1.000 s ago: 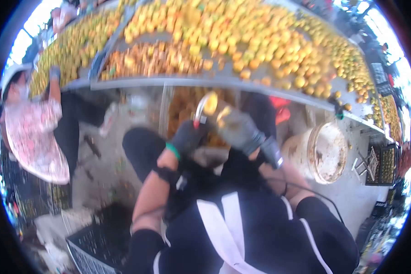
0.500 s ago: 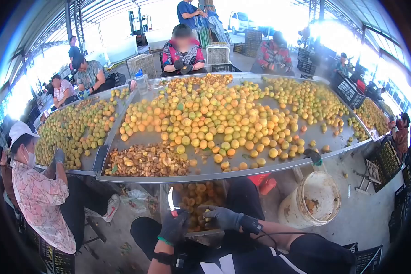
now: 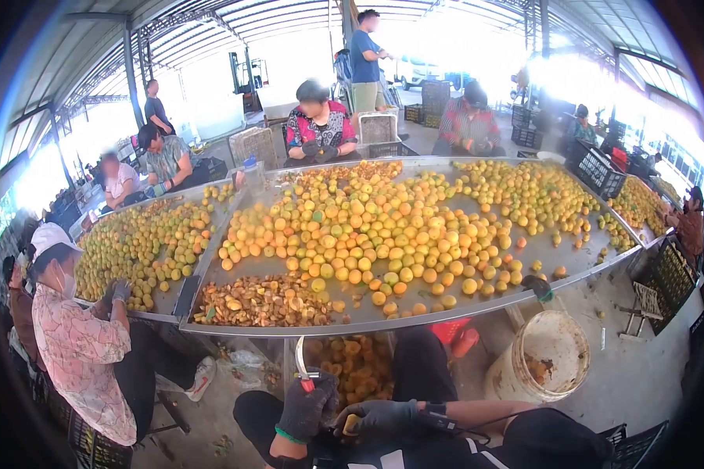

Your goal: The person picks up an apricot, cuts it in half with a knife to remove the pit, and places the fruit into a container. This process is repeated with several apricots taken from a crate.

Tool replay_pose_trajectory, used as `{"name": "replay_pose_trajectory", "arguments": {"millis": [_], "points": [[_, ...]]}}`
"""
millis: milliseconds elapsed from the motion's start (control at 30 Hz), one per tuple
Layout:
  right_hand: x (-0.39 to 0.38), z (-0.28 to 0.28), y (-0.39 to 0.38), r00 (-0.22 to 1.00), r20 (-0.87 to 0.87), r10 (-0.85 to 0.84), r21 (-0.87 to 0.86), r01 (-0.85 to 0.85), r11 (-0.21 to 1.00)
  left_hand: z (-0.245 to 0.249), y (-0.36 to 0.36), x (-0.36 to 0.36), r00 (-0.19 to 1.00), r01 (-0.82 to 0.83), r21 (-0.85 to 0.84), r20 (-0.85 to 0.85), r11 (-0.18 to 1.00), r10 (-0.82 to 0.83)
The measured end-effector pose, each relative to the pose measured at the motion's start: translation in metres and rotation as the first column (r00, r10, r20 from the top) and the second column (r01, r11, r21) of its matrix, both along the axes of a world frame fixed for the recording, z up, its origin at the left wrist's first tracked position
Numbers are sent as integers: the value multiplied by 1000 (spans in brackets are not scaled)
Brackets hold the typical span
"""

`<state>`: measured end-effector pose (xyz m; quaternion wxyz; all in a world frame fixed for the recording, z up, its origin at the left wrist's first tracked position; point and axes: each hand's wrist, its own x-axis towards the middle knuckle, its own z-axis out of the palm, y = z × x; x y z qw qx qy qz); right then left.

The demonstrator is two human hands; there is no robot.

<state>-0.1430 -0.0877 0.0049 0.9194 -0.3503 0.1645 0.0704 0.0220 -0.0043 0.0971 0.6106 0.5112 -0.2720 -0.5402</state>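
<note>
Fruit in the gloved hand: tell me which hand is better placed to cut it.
Left, probably. The left hand holds the knife, blade pointing up, close beside the fruit. The right hand is already occupied holding that fruit.

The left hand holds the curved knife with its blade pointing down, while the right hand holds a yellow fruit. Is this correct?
Not quite. In the head view, the left hand holds the curved knife with its blade pointing up, not down. The right hand does hold a yellow fruit.
</note>
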Motion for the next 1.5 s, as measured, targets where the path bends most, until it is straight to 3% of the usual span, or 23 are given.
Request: {"name": "replay_pose_trajectory", "arguments": {"millis": [33, 67, 100, 133, 167, 267, 333, 433, 633, 700, 733, 800, 833, 900, 967, 1000, 1033, 1067, 1100, 1167, 1233, 1300, 1500], "points": [[1, 16, -13, 998, 9, 69, -472, -56, 880, 4, 2, -1, 1000, -2, 36, 19, 999, 2], [0, 26, -20, 991, -16, 132, -829, -87, 552, 7, 4, -1, 999, -5, 76, 38, 997, 3], [-3, 23, -26, 992, -11, 128, -830, -81, 552, 8, 7, 1, 999, -2, 76, 42, 997, -1], [-6, 16, -36, 992, 63, -108, -555, 125, 822, 6, 11, 2, 989, -16, 87, 147, 996, 3], [-9, 11, -44, 937, 45, -347, -193, 349, 917, 2, 15, 4, 968, -31, 92, 253, 995, 7], [-19, 18, -47, 924, 165, -346, -46, 358, 933, -29, 19, 11, 916, -42, 62, 402, 997, 14], [-16, -20, -35, 971, 66, -228, -185, 236, 954, -37, 15, 7, 919, -60, 93, 395, 994, 19], [-11, -22, 1, 993, -76, 93, -31, -96, 995, -33, 15, -8, 944, -75, 100, 328, 992, 38], [-14, 10, 4, 946, 208, 251, -132, -227, 965, -17, 7, -22, 993, -2, -22, -116, 1000, 0], [-18, 9, -3, 880, 319, 351, -646, -69, 760, -15, 10, -12, 952, 54, -113, -294, 992, -86], [-19, 12, -1, 882, 317, 348, -635, -76, 769, -15, 10, -10, 873, 96, -221, -449, 971, -189], [-17, 23, 8, 993, 4, 119, 80, -119, 990, -19, 7, -14, 861, 76, -254, -471, 964, -192], [-15, 28, 9, 993, -5, 116, 104, -115, 988, -21, 4, -16, 852, 53, -302, -483, 952, -201], [-10, 39, 11, 941, 304, 147, -180, -95, 979, -26, -5, -18, 972, 58, -377, -190, 925, -138], [-13, 51, 10, 968, 248, 43, -300, 35, 953, -29, -13, -16, 716, 28, -508, -591, 861, -372], [-9, 60, 3, 968, 247, 38, -402, 67, 913, -51, -14, 0, 979, 59, -352, -160, 934, -122], [-10, 67, 6, 980, 182, -85, -432, 157, 888, -34, -24, -9, 822, 32, -446, -497, 894, -278], [-2, 57, 7, 970, 94, -223, -423, 242, 873, -20, -31, -16, 945, -120, -326, -328, 938, 7], [-4, 53, 1, 950, -65, -305, -414, 253, 875, -18, -39, -19, 945, -197, -331, -316, 923, 88], [-6, 30, -6, 883, 132, -450, -145, 467, 873, -24, -48, -2, 868, -188, -359, -497, 914, -17], [0, 48, -9, 838, 35, -545, 402, 487, 775, -30, -46, 4, 805, -230, -340, -593, 912, -18], [-5, 51, -13, 831, -5, -556, 378, 516, 769, -27, -49, 10, 842, -229, -513, -530, 828, -95], [-27, 31, -16, 909, 98, -404, 116, 393, 912, -45, -48, 6, 859, -173, -559, -488, 811, -154]]}}
